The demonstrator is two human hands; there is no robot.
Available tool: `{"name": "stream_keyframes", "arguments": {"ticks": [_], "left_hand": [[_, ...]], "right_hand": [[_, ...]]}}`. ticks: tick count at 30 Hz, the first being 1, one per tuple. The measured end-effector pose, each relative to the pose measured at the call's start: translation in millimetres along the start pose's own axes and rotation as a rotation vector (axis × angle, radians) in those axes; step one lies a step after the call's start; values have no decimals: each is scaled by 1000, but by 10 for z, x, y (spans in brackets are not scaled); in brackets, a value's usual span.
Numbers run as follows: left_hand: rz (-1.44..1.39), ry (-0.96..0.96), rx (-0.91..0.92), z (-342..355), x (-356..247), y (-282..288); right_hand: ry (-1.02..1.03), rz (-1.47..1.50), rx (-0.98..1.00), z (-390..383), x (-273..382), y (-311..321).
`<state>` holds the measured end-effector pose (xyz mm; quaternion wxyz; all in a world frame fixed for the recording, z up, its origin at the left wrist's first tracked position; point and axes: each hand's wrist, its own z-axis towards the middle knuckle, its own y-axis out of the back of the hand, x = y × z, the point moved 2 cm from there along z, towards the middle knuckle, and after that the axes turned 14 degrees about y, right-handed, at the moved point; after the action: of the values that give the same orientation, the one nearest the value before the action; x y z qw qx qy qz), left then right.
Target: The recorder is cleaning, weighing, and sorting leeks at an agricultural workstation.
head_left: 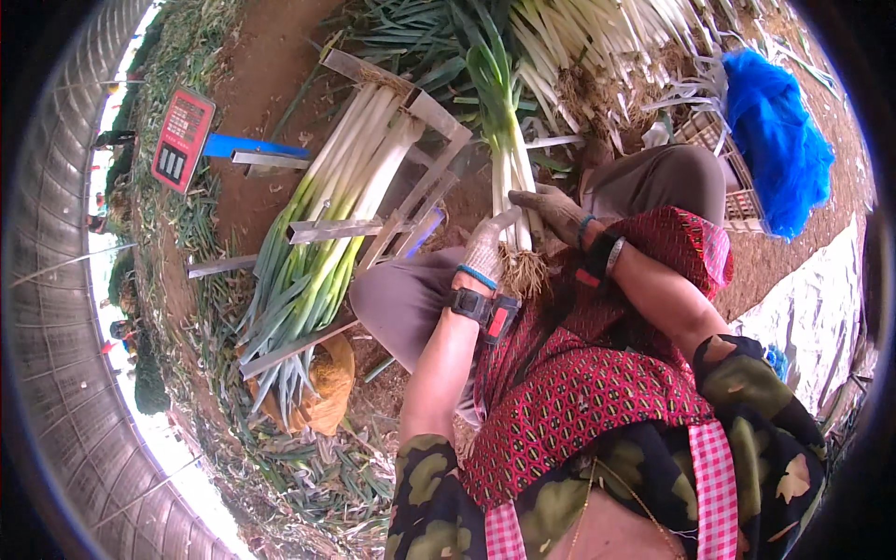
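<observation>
My gloved left hand [490,245] and my gloved right hand [551,210] are closed around a small bunch of leeks [504,140] over my lap, near the root end. The roots hang toward me and the green leaves point away. To the left, a metal cradle [443,121] holds a larger bundle of long leeks [327,187], white ends toward the top and green tops toward the bottom.
A heap of leeks [579,47] lies ahead. At right are a plastic crate [709,140], blue mesh [775,140] and a white sheet [807,299]. A red scale display [182,140] stands left; an orange sack [327,383] lies under the cradle.
</observation>
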<state>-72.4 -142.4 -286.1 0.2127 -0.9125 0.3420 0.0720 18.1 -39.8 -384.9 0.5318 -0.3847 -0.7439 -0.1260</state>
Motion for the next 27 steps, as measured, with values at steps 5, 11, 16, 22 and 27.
{"name": "stream_keyframes", "arguments": {"ticks": [5,11,16,22,27], "left_hand": [[65,-72,121,95,68,135],[185,-126,117,129,-8,69],[167,-115,233,-110,55,-130],[312,-195,140,-305,-10,-90],[995,-572,-288,-573,-272,-108]], "right_hand": [[-16,-197,95,-43,150,-51],[-101,132,73,189,46,22],[25,541,121,156,257,95],[-57,916,175,-37,650,-144],[20,826,19,-49,641,-179]]}}
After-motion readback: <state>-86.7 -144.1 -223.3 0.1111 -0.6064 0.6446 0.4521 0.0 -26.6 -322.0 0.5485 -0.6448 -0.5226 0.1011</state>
